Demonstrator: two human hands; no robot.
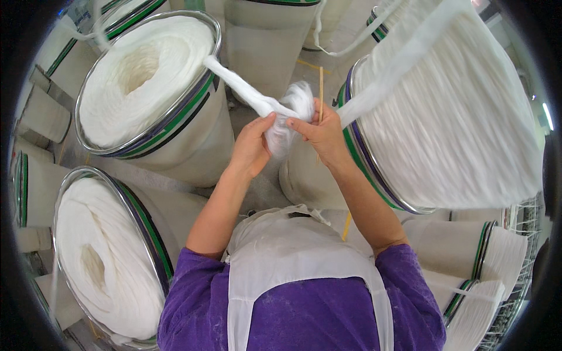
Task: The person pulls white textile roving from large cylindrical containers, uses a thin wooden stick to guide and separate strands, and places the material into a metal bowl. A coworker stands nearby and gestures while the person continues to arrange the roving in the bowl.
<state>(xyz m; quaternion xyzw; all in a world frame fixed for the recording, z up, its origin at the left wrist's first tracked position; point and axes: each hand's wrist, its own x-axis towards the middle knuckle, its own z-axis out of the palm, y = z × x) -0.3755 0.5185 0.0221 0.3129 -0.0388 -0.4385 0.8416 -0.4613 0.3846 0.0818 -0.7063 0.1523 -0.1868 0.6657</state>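
Both hands meet in front of my chest around a white fibre sliver (246,92), whose middle is spread into a loose, fluffy web. My left hand (252,146) pinches it between thumb and fingers. With thumb and fingers closed, my right hand (322,133) grips the sliver close beside the left; a thin wooden stick (321,93) stands upright in the same hand. To the left, the sliver runs up to the rim of a can of coiled sliver (170,50). Another strand (386,85) rises from beside my right hand, across the tall sliver pile at the right.
A heaped can (439,117) stands close on my right, its sliver bulging over the rim. At lower left is another full can (82,251). A pale can (263,41) stands ahead, and more filled cans (451,245) sit at lower right.
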